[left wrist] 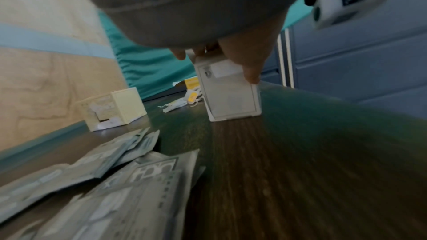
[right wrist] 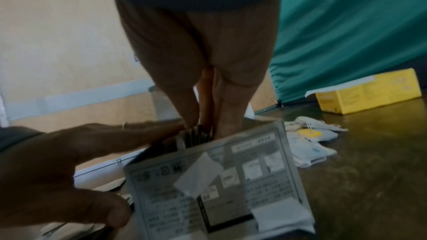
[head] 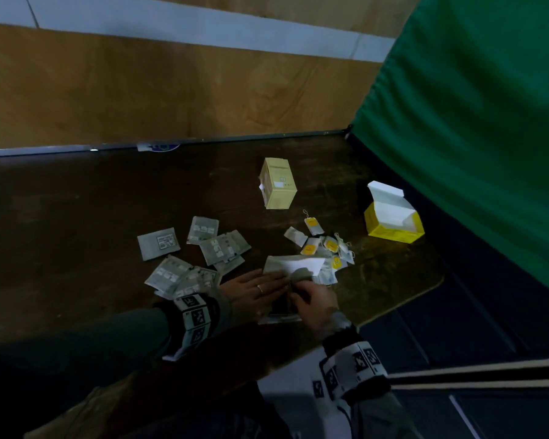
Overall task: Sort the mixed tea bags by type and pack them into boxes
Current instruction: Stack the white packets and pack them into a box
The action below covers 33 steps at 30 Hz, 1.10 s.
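Note:
An open grey tea box lies near the table's front edge. My left hand holds it, fingers laid along one side and thumb on the other, as the left wrist view shows on the grey box. My right hand pinches a small stack of grey sachets standing in the mouth of the grey box. Loose grey sachets lie scattered left of the box. Yellow-tagged tea bags lie in a heap to its right.
A closed pale yellow box stands behind the heaps. An open bright yellow box sits at the right by a green curtain. The dark wooden table ends at a wall behind and a rounded corner on the right.

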Motion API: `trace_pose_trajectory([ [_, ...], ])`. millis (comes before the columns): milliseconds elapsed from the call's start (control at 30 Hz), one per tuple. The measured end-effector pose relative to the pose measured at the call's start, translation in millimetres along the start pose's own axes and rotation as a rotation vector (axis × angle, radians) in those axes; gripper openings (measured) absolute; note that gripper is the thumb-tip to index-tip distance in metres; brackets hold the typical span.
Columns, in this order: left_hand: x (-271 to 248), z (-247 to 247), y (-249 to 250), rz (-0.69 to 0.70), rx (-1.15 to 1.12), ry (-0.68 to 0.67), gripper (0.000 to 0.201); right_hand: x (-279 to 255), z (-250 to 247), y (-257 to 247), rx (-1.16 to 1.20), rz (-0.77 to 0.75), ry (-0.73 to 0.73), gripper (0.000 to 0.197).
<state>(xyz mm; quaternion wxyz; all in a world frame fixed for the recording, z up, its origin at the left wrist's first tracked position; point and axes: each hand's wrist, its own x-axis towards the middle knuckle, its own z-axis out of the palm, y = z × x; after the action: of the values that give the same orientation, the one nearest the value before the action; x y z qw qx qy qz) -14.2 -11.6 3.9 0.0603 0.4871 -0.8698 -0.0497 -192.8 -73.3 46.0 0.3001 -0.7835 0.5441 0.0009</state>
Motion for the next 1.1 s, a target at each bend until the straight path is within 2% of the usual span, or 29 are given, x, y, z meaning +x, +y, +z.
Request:
trace_pose_trajectory([
  [67,-2,5,-1,0.085,0.05,0.08,0.071,-1,2,2,0.045,0.019,0.034,0.026],
  [167,-2,6,-5,0.127,0.025,0.162,0.057,-2,7,4,0.133,0.007,0.048,0.022],
  [300,-4,1,-5,0.093,-0.05,0.106,0.059,-8,14,8,0.189,-0.003,0.098,0.018],
  [367,-5,3,-4,0.08,-0.078,0.067,0.06,-12,20,12,0.163,-0.073,0.137,0.016],
  [467,-3,11,-5,0.065,-0.118,0.043,0.052,-17,27,21,0.117,-0.186,0.198,0.013],
  [533,1,12,-2,0.069,-0.134,0.045,0.046,-19,26,23,0.092,-0.178,0.216,0.013],
  [667,10,6,4,0.163,-0.079,0.08,0.041,-15,15,21,-0.045,-0.009,0.046,0.019],
  [733,11,9,3,0.181,-0.043,0.058,0.041,-13,9,18,-0.002,0.044,0.039,0.026],
  [833,13,10,2,0.133,0.035,-0.035,0.046,-12,5,16,0.047,0.03,0.013,0.034],
  [867,15,13,3,0.122,0.062,-0.034,0.048,-12,4,15,0.014,0.007,-0.026,0.032],
  [933,19,14,7,0.063,0.046,-0.117,0.057,-11,3,15,-0.065,-0.042,-0.068,0.027],
  [967,22,10,11,0.06,0.027,-0.134,0.063,-10,0,16,-0.076,-0.036,-0.059,0.025],
  [1000,26,6,14,0.055,0.037,-0.095,0.065,-9,-2,16,-0.075,-0.021,-0.013,0.025],
  [1100,24,-9,17,0.058,-0.111,-0.032,0.053,-9,-4,21,0.017,0.008,0.216,0.021],
])
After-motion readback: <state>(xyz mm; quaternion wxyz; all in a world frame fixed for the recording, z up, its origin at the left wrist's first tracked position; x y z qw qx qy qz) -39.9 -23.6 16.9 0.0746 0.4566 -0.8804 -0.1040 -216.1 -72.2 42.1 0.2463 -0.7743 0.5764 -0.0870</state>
